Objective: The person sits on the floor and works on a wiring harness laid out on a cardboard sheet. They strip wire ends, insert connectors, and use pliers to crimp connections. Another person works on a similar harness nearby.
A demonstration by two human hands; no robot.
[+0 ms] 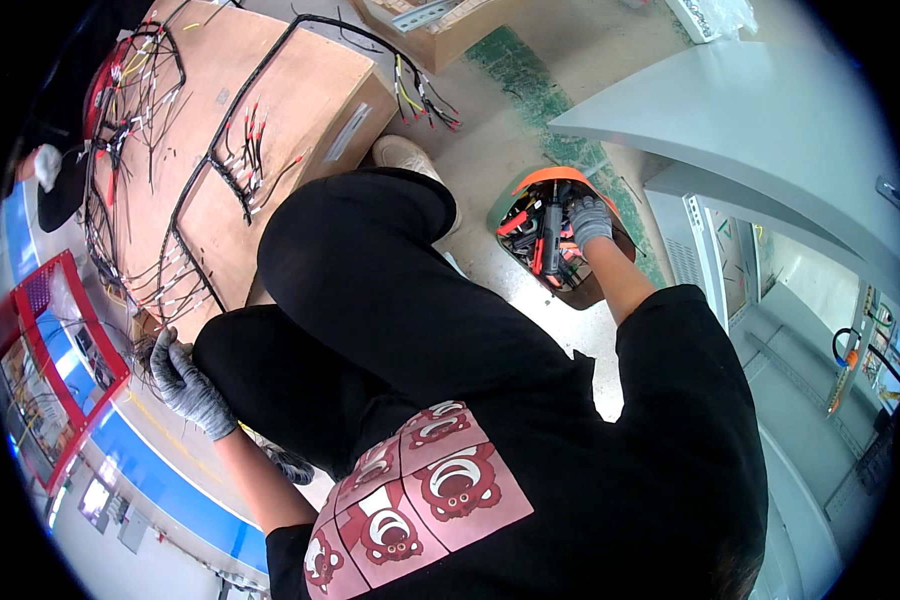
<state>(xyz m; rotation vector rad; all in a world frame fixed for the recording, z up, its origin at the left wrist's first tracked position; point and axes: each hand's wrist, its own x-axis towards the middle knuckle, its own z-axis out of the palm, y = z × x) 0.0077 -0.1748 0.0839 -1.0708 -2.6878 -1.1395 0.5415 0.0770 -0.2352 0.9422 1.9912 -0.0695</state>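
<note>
Floor (482, 160) | label (347, 132) unreadable | right hand (590, 220) in tool bin (555, 174) | left hand (186, 386) at wires (144, 352)

Gloves (192, 392) are mottled grey, tool container (558, 173) orange-rimmed, wiring harness (213, 157) black, shirt (670, 450) black with pink bear print.

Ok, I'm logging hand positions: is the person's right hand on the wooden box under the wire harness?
No, the gloved right hand is inside the orange-rimmed bin, among the tools.
</note>
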